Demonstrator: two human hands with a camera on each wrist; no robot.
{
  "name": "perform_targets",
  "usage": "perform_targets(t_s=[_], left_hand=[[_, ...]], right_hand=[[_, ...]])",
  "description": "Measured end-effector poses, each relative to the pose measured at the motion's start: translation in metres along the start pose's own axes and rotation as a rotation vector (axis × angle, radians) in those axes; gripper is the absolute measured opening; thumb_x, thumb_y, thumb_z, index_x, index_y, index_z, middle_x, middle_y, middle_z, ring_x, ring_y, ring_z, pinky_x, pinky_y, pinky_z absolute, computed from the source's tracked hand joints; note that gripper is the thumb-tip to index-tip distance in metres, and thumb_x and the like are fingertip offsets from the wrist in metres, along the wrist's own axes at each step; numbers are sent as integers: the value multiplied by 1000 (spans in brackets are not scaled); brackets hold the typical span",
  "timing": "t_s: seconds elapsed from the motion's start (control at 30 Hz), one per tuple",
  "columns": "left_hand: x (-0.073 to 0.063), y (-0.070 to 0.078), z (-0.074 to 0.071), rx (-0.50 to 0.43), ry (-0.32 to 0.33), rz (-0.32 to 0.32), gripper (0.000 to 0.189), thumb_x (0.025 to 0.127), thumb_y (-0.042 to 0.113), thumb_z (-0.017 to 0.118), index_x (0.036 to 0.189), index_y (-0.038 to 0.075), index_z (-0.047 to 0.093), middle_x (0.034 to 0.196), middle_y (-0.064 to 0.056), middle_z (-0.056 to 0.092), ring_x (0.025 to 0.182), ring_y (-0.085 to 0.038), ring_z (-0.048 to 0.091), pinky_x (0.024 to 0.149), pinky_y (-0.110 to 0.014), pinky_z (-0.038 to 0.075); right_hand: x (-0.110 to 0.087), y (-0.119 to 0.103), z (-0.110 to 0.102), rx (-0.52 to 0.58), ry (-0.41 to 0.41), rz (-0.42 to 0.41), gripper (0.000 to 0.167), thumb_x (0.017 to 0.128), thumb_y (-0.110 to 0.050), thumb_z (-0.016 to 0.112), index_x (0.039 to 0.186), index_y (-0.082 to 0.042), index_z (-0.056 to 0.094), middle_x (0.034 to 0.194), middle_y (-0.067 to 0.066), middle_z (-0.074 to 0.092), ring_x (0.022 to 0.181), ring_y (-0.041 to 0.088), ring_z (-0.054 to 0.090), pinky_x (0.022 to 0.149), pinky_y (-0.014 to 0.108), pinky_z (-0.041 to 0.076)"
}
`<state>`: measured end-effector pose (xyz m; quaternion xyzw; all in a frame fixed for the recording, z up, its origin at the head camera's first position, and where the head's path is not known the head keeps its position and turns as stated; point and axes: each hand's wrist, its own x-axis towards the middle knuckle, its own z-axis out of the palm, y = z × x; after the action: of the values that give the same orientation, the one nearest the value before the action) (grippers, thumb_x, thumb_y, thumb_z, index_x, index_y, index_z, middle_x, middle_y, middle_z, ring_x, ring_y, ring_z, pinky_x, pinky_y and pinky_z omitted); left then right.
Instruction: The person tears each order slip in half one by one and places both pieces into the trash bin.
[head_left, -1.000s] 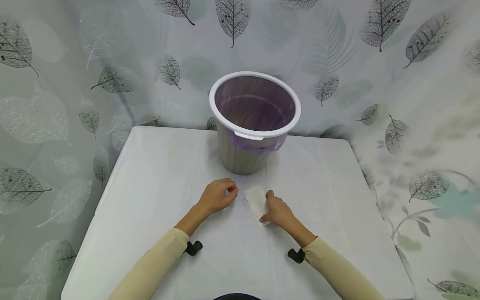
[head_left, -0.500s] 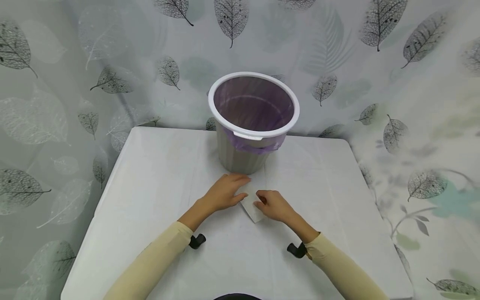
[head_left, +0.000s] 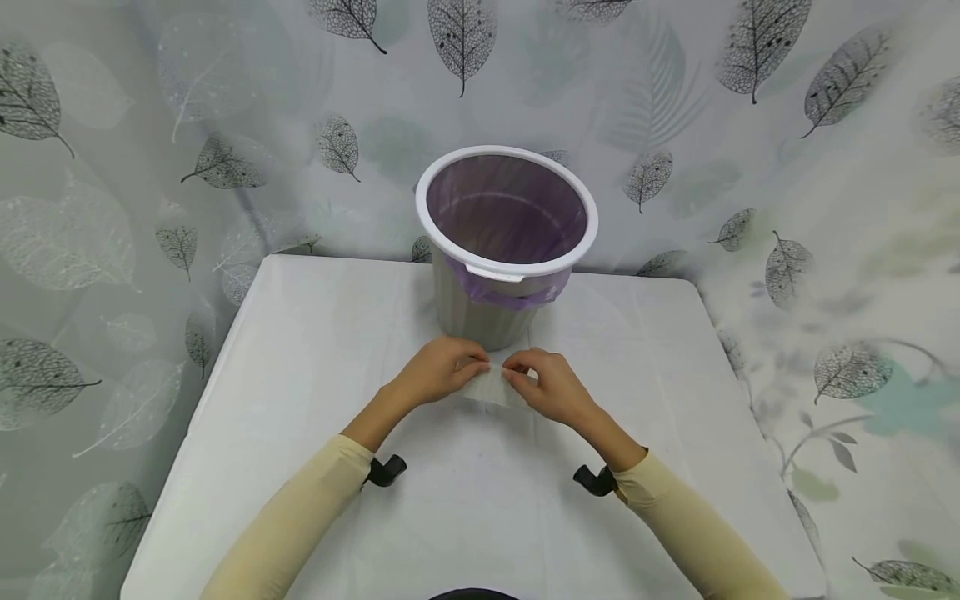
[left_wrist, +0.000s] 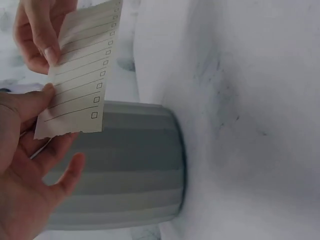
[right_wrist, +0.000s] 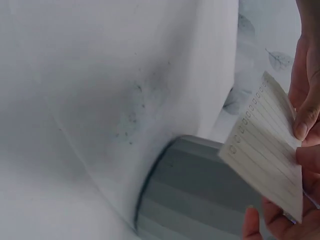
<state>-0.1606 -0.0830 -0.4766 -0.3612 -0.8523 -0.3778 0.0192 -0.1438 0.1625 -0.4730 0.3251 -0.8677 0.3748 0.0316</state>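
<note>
A small off-white sheet of checklist paper is stretched between my hands, just in front of the bin. Ruled lines and a column of little boxes show on it in the left wrist view, where its near short edge looks ragged. My left hand pinches the paper between thumb and fingers by its upper long edge. Close beside it, my right hand pinches the same edge. In the right wrist view the paper hangs tilted, raised off the table, with the fingertips behind it partly hidden.
A grey ribbed bin with a white rim and a purple liner stands at the table's back, right beyond the hands. The white-covered table meets a leaf-patterned curtain behind and at both sides.
The paper has been lifted off the table and turned crosswise. My left hand, first apart from it, now pinches it; my right hand has shifted forward and changed its hold to the upper edge.
</note>
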Motion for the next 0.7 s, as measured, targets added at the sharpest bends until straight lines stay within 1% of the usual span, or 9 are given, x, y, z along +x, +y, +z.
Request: perform_targets(t_s=[0.07, 0.13, 0.2, 0.3, 0.37, 0.47, 0.6, 0.7], left_hand=[[1, 2, -5, -31, -8, -4, 11, 99, 16, 74, 103, 7, 79, 99, -2, 77, 95, -19, 72, 86, -37, 56], [3, 3, -9, -42, -27, 0, 12, 99, 17, 74, 104, 7, 79, 100, 0, 77, 96, -17, 72, 86, -36, 56], [5, 5, -12, -42, -50, 18, 12, 99, 18, 73, 104, 8, 80, 100, 2, 77, 95, -15, 72, 87, -34, 56], [9, 8, -15, -33, -70, 59, 12, 100, 19, 73, 103, 10, 81, 97, 4, 77, 92, -12, 72, 85, -33, 56], [11, 11, -17, -31, -71, 82, 11, 100, 19, 74, 100, 10, 81, 94, 5, 76, 89, -11, 71, 83, -33, 57], [12, 14, -20, -28, -65, 96, 9, 99, 17, 74, 97, 10, 81, 91, 5, 76, 87, -10, 71, 81, -33, 57], [13, 16, -24, -36, -55, 115, 9, 98, 14, 74, 97, 9, 81, 91, 6, 76, 86, -9, 71, 80, -32, 57], [13, 17, -25, -40, -33, 152, 9, 98, 12, 74, 97, 8, 81, 91, 4, 76, 83, -9, 70, 78, -30, 56]], right_hand=[[3, -2, -2, 5, 17, -35, 7, 97, -5, 72, 99, -6, 78, 95, 2, 74, 87, 18, 68, 74, 42, 57], [6, -4, -3, 1, 27, -65, 7, 97, -4, 72, 98, -5, 78, 95, 3, 75, 91, 20, 69, 77, 44, 57], [9, -7, -5, -5, 23, -90, 7, 96, -4, 72, 97, -4, 78, 95, 3, 75, 92, 21, 69, 79, 45, 58], [14, -11, -7, -24, 4, -121, 7, 96, -4, 72, 97, -5, 79, 94, 3, 75, 92, 20, 69, 80, 41, 58], [16, -14, -8, -37, -9, -135, 8, 96, -5, 71, 98, -5, 79, 94, 2, 75, 91, 19, 69, 80, 39, 57], [18, -18, -10, -55, -19, -146, 10, 95, -4, 70, 99, -4, 79, 94, 2, 75, 90, 19, 68, 79, 38, 57], [20, -22, -13, -63, -14, -156, 11, 94, -3, 69, 99, -4, 79, 93, 3, 75, 89, 19, 68, 77, 38, 57], [21, -22, -14, -51, -1, -167, 10, 95, -3, 69, 98, -4, 79, 93, 3, 74, 89, 18, 69, 77, 37, 58]])
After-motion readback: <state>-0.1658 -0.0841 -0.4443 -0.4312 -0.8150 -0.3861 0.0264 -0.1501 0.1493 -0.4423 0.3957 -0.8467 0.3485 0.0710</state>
